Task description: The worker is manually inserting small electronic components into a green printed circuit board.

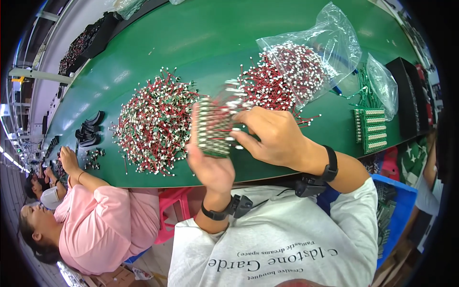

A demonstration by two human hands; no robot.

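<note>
My left hand (211,168) grips a green circuit board panel (206,128) lined with rows of white connectors, tilted up above the table. Red wires with white plugs stick out from its right side, blurred by motion. At that side the thumb and fingers of my right hand (272,136) are pinched on a red wire lead with a white plug. Left of the panel lies a big heap of small boards with red wires (155,124). Beyond my right hand is a pile of loose red wire leads (267,83), partly under a clear plastic bag (334,40).
On the green table (201,43), stacked connector panels (373,131) and a black box (404,95) stand at the right. Black curved parts (90,129) lie at the left. A co-worker in pink (105,225) sits close on my left. A blue crate (399,215) is at lower right.
</note>
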